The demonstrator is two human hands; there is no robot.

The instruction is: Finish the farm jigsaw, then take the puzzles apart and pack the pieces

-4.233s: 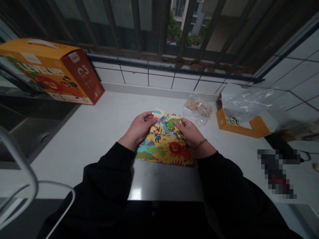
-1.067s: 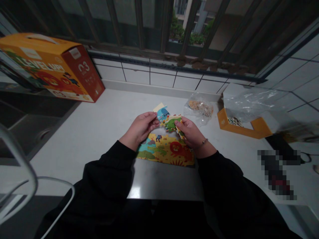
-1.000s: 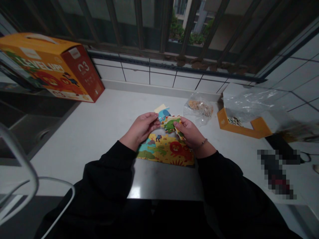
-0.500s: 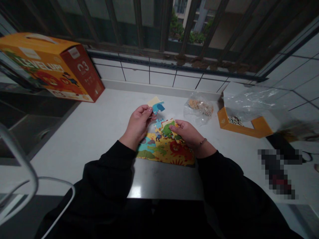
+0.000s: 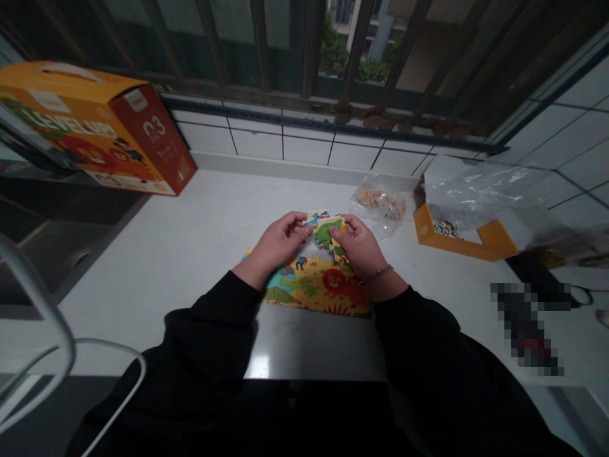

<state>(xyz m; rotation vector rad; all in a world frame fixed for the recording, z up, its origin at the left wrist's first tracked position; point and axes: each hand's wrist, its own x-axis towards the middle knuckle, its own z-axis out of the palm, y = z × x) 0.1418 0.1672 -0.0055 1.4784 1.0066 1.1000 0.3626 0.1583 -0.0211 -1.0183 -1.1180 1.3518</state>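
Note:
A partly joined jigsaw puzzle (image 5: 304, 295) with a lion and green plants lies flat on the white counter. Over its far side, my right hand (image 5: 366, 251) pinches several loose pieces with green print, the green puzzle pieces (image 5: 325, 233). Close beside it, my left hand (image 5: 280, 244) is closed with thumb and fingers on blue-printed puzzle pieces (image 5: 313, 218), which meet or overlap the green ones. How many pieces each hand grips is hidden. My hands and the held pieces cover the puzzle's far edge.
An orange carton (image 5: 95, 127) stands at the back left. A clear bag of pieces (image 5: 380, 203) lies behind my right hand. Farther right, an open orange box (image 5: 466, 244) holds pieces and plastic wrap. A white cable (image 5: 137, 368) loops at the lower left.
My left hand has moved right, bringing its blue piece against the pieces in my right hand. My right hand has risen slightly away from the puzzle, still gripping the green pieces.

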